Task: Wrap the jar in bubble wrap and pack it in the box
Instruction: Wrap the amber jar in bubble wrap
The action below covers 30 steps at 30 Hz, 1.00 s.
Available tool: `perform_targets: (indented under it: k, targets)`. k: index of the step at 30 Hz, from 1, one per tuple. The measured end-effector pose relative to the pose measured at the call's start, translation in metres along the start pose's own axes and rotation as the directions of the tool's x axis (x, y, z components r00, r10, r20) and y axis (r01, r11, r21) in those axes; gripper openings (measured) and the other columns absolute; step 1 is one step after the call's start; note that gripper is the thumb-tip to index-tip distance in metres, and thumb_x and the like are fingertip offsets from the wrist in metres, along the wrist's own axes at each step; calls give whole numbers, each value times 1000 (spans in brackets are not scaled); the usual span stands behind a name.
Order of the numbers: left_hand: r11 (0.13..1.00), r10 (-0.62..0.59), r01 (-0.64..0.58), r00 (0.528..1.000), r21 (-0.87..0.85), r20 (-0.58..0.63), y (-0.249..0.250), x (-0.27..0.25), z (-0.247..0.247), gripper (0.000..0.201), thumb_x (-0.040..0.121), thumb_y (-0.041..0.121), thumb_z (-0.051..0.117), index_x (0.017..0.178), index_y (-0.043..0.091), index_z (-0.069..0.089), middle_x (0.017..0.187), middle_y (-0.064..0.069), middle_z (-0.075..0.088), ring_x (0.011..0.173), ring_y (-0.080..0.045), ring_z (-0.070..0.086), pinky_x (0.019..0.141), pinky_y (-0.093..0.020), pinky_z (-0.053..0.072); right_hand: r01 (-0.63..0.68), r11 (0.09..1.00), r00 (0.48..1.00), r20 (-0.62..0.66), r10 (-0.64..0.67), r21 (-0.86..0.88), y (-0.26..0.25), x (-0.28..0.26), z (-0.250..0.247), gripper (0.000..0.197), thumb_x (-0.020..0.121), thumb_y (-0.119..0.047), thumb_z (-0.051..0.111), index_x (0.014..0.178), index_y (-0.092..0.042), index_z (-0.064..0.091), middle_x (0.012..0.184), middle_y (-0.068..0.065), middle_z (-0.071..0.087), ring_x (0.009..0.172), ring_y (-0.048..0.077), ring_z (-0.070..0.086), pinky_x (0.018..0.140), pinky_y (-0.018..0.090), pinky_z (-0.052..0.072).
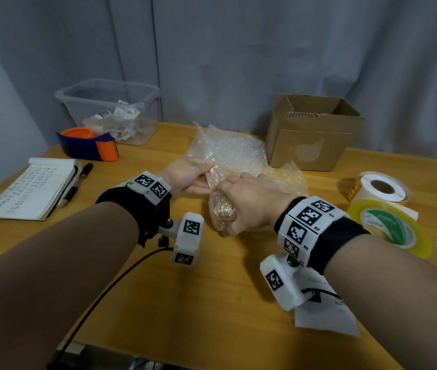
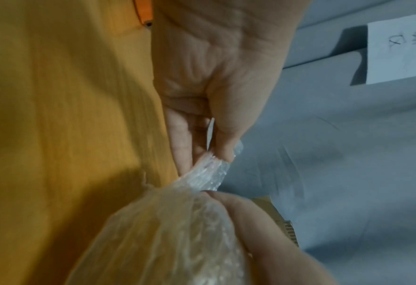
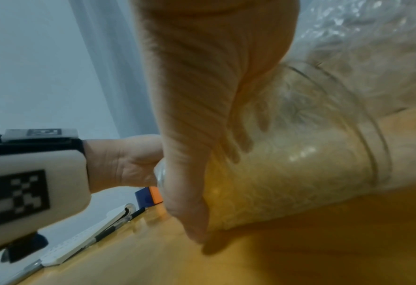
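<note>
Jar (image 1: 222, 213), already swathed in bubble wrap (image 1: 232, 153), lies on its side mid-table (image 1: 212, 303). Far left: notebook (image 1: 33, 188), pen (image 1: 77, 184), tape dispenser (image 1: 89, 144), clear bin (image 1: 110, 108) behind. Your left hand (image 1: 185, 174) pinches the twisted end of the wrap between thumb and fingers. Your right hand (image 1: 252, 201) curls over the wrapped jar, gripping it. Loose wrap trails behind toward the open cardboard box (image 1: 313, 132). Far right: label roll (image 1: 382, 186), yellow tape roll (image 1: 396, 228).
</note>
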<state>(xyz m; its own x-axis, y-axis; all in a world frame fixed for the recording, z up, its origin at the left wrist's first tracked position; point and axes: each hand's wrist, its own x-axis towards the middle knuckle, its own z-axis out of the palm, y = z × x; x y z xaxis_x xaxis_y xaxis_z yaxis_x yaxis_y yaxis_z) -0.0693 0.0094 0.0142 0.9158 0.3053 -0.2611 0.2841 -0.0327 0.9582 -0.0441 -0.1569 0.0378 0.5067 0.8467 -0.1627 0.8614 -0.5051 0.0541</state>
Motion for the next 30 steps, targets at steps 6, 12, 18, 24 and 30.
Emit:
perform_targets:
  k: [6, 12, 18, 24, 30]
  targets:
    - [976, 194, -192, 981, 100, -15, 13, -5, -2, 17, 87, 16, 66, 80, 1, 67, 71, -10, 66, 54, -7, 61, 51, -15, 54, -16, 999, 1000, -11, 16, 51, 2, -2, -4, 91, 58, -63, 76, 131, -19, 43, 127, -2, 36, 113, 21, 44, 95, 41, 38]
    - [971, 237, -238, 971, 4, 23, 8, -12, 10, 17, 88, 16, 64, 89, -1, 66, 86, -16, 67, 77, -18, 65, 69, -23, 58, -51, 990, 999, -9, 52, 128, 13, 3, -9, 91, 56, -64, 77, 125, -14, 48, 115, -1, 39, 96, 16, 47, 83, 31, 45]
    - [949, 306, -310, 949, 51, 77, 7, -21, 15, 37, 84, 16, 69, 102, -16, 60, 85, -29, 57, 71, -24, 54, 65, -28, 50, -46, 982, 999, 5, 45, 186, 18, 6, -10, 96, 52, -63, 80, 129, -16, 46, 110, 0, 35, 95, 18, 47, 87, 32, 47]
    - [938, 259, -313, 920, 153, 293, 9, -32, 15, 54, 73, 2, 76, 119, 6, 47, 103, 0, 64, 95, -7, 65, 85, -18, 53, -64, 970, 998, -7, 68, 233, 26, 7, -10, 82, 54, -61, 81, 113, -11, 54, 113, 2, 35, 97, 17, 49, 80, 25, 44]
    - [952, 275, -300, 926, 63, 257, 0, -27, 12, 43, 73, -6, 73, 103, 11, 47, 93, 3, 62, 83, -1, 65, 77, -16, 54, -18, 974, 994, -100, 42, 226, 21, 9, -8, 87, 52, -62, 81, 117, -12, 52, 114, 2, 32, 95, 14, 47, 81, 25, 45]
